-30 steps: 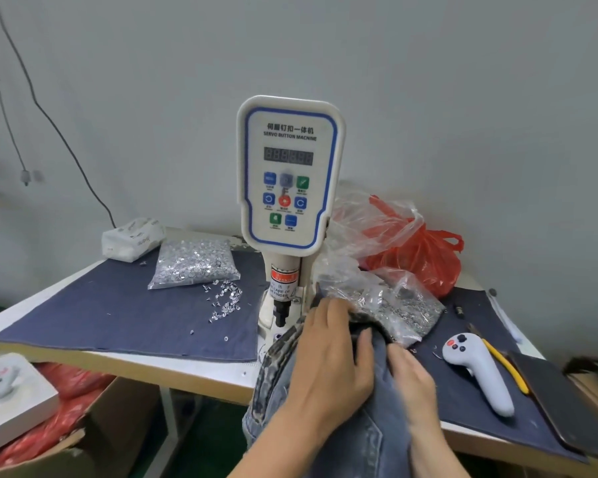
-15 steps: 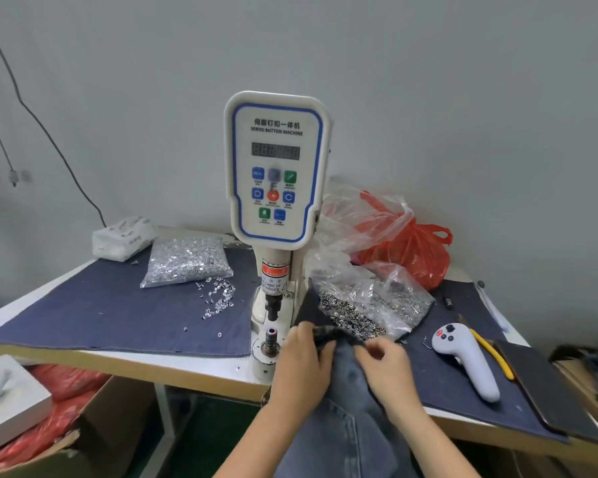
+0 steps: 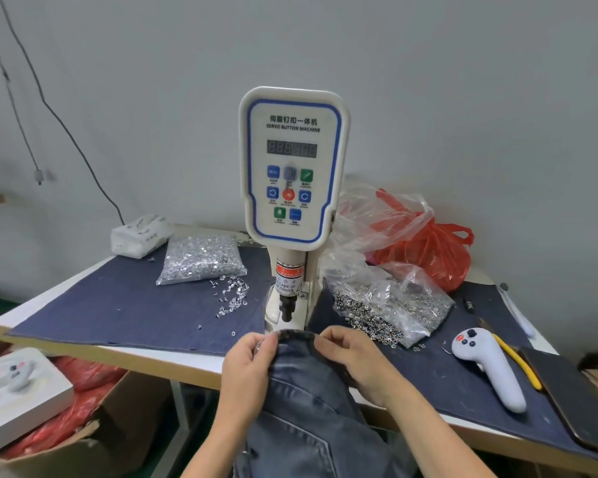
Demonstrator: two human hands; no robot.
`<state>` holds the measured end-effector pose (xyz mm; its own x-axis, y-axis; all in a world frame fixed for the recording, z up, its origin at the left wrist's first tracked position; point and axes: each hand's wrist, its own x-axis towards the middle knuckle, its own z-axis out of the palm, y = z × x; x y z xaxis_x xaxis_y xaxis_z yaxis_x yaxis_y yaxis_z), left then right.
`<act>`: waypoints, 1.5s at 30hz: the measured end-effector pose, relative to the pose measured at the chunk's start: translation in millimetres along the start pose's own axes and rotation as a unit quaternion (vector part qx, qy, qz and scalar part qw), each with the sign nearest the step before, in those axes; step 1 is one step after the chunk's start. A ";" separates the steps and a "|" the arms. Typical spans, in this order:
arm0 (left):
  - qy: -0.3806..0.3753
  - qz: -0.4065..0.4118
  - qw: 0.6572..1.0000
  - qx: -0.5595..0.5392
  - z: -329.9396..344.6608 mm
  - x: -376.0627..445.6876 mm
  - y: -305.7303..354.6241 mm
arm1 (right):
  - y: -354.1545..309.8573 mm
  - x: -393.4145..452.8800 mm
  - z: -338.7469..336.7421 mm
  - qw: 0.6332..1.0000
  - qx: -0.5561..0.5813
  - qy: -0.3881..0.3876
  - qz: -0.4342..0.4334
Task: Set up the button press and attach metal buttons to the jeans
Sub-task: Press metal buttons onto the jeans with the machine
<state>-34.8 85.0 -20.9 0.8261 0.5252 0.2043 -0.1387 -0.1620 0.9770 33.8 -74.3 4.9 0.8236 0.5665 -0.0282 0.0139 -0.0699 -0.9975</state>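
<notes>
Since the earlier frame, both hands have shifted the waistband left, covering the lower die of the button press point(image 3: 292, 167). I use the press as landmark; it stands mid-tabletop point(image 3: 125, 305). Directly before its plunger lie the jeans point(image 3: 308, 384), waistband stretched flat, presumably to align the button position. My left hand point(image 3: 247, 367) pinches the waistband left of the plunger; my right hand point(image 3: 354, 360) pinches it to the right. Right of the press, the bag of buttons point(image 3: 390, 305) sits within reach.
</notes>
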 end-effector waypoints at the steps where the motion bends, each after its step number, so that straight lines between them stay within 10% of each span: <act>1: -0.006 -0.009 1.000 0.003 -3.8 5.0 0.3 | -1.0 4.9 2.8 1.000 -0.021 -0.001 0.006; 7: 0.032 -0.054 0.995 0.081 -12.3 -1.0 -31.2 | 26.3 14.0 17.1 0.983 -0.185 0.009 0.000; 28: 0.002 -0.054 0.996 0.069 -7.3 16.3 -38.9 | 25.7 5.9 -10.5 0.978 -0.169 0.120 -0.016; 36: -0.027 -0.048 0.998 0.036 -10.2 23.3 -47.1 | 32.8 25.7 -85.1 0.844 -0.459 0.276 0.008; 45: -0.046 -0.048 0.998 0.003 -10.4 25.1 -50.7 | 28.3 60.4 -74.0 0.812 -0.516 0.273 0.021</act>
<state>-12.7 115.1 -64.6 0.8824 0.4593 0.1026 -0.0534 -0.1190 0.9915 125.9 -102.8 -20.1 0.9604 0.1172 0.2528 0.2146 -0.8899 -0.4025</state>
